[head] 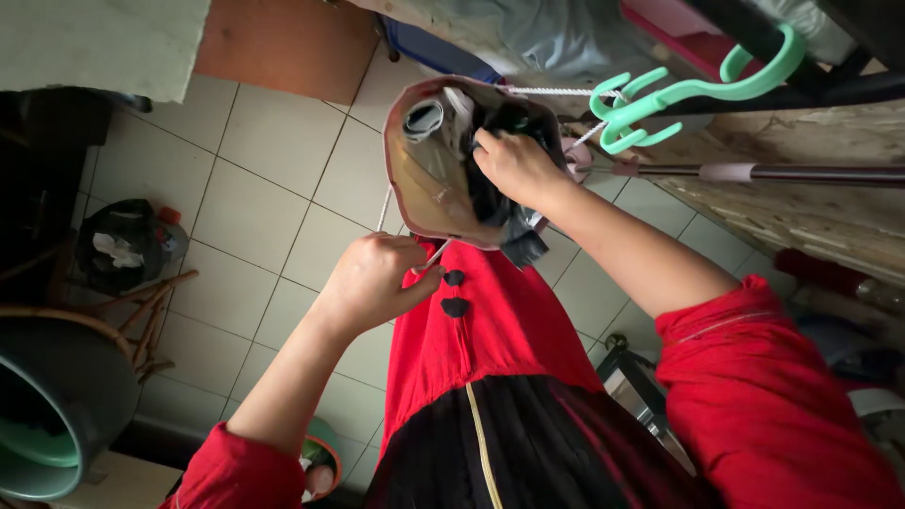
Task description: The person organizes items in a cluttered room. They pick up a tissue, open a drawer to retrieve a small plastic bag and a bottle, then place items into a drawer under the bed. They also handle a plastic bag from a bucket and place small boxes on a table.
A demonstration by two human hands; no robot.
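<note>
**Both hands at a hanging drawstring bag**

While the left hand (pixel 377 278) is closed around the white drawstring (pixel 386 207) at the lower rim of the pinkish cloth bag (pixel 424 188), the right hand (pixel 514 165) reaches into the bag's open mouth, its fingers curled onto the dark clothes (pixel 490 203) stuffed inside — a grey piece (pixel 424 118) sits beside them. The bag hangs just in front of the person's red top (pixel 490 320), its cord running toward a mint-green plastic hanger (pixel 679 90) hooked over a dark bar. The two hands are apart, one at the rim and one inside. Pale floor tiles (pixel 273 188) lie below, with a grey bucket (pixel 57 405) at the left edge
</note>
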